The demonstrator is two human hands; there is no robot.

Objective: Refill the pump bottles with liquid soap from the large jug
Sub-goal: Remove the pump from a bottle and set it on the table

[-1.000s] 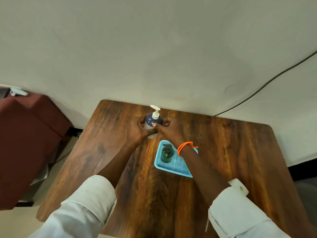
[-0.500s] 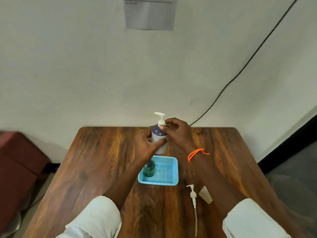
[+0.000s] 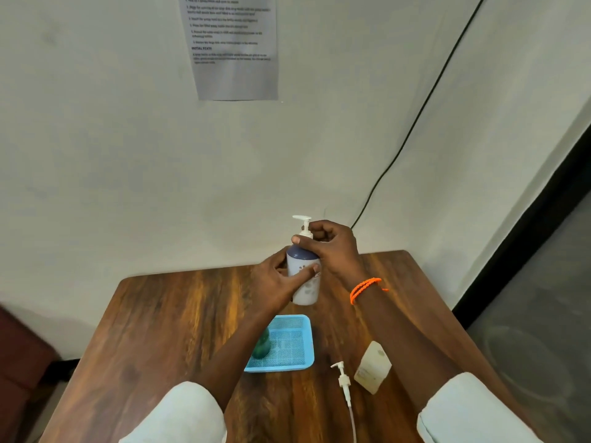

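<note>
A white pump bottle (image 3: 306, 287) with a dark blue shoulder and a white pump head stands upright near the far edge of the wooden table (image 3: 166, 330). My left hand (image 3: 275, 282) wraps its body from the left. My right hand (image 3: 332, 247) grips its neck just under the pump. A small green bottle (image 3: 261, 346) without a pump stands in a light blue mesh tray (image 3: 291, 342), partly hidden by my left forearm. A loose white pump (image 3: 343, 382) with its tube lies on the table to the tray's right. No large jug is visible.
A small pale cream bottle (image 3: 372, 367) lies beside the loose pump at the right. A printed sheet (image 3: 232, 46) hangs on the wall and a black cable (image 3: 415, 119) runs down it. A dark red seat (image 3: 19, 353) is at the far left.
The view has tilted upward and swung, showing more wall. Both hands stay on the white pump bottle; my right hand has moved from its side up to the neck.
</note>
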